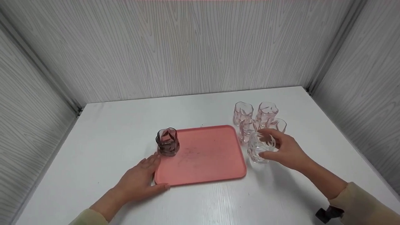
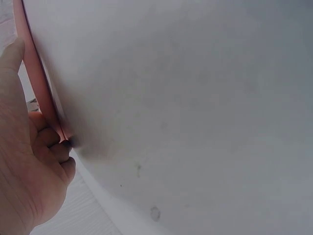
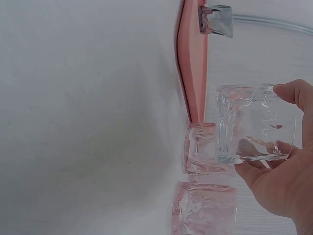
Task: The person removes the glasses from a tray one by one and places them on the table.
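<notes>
My right hand (image 1: 286,151) grips a clear glass (image 1: 257,148) by its sides, just right of the pink tray (image 1: 212,153). In the right wrist view, thumb and fingers sit on opposite sides of this clear glass (image 3: 259,122), which is held above the table. At the tray's near left corner lies my left hand (image 1: 139,179), its fingers along the left edge and its thumb at the front edge. The left wrist view has that hand (image 2: 29,161) touching the tray rim (image 2: 39,83). A dark smoky glass (image 1: 167,143) stands upright on the tray's far left corner.
Several pale pink glasses stand close together beyond my right hand, including one at the back (image 1: 243,112), another beside it (image 1: 267,112) and one near the tray's right edge (image 1: 247,129). Pale wood-grain panels (image 1: 193,47) enclose the white table (image 1: 125,118) at the back and sides.
</notes>
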Motion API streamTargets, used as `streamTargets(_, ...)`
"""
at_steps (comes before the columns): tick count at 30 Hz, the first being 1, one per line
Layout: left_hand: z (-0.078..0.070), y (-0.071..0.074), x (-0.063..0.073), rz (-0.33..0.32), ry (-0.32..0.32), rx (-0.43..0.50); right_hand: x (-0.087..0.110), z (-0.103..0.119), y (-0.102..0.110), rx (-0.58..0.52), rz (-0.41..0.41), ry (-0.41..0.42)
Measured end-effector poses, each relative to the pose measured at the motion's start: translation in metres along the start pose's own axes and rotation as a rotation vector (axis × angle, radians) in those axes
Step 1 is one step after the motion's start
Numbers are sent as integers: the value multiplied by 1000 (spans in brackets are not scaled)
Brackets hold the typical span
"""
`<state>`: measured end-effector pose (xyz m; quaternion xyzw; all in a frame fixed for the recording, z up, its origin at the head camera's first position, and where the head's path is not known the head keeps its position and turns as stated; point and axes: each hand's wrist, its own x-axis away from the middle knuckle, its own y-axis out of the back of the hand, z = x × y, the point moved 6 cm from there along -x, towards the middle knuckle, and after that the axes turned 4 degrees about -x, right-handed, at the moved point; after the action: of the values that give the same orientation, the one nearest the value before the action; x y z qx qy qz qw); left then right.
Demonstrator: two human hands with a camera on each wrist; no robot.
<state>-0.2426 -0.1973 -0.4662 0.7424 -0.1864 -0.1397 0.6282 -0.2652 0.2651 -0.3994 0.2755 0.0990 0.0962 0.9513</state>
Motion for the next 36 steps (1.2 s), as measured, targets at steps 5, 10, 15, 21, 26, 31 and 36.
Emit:
streamTargets(5,-2,1,-1,13,4,12,3,-9,-3,-22,11,-11)
streamTargets(10,-2,2,0,9,4,11,5,-17,-10,-42,35,-34)
streamTargets(15,-1,1,0,5,-2,6,7,-21,-13,-33,43,-51)
streamTargets(21,0,-1,0,-4,-8,-1,6,-25,-16,-30,57,-56)
streamTargets(26,0,-1,1,-18,-11,5,5,-27,-17,-14,62,-55)
streamTargets(31,0,-1,1,-8,-7,11,4,-27,-17,2,73,-56)
streamTargets(36,1,-1,1,4,2,15,3,-27,-16,-5,86,-39)
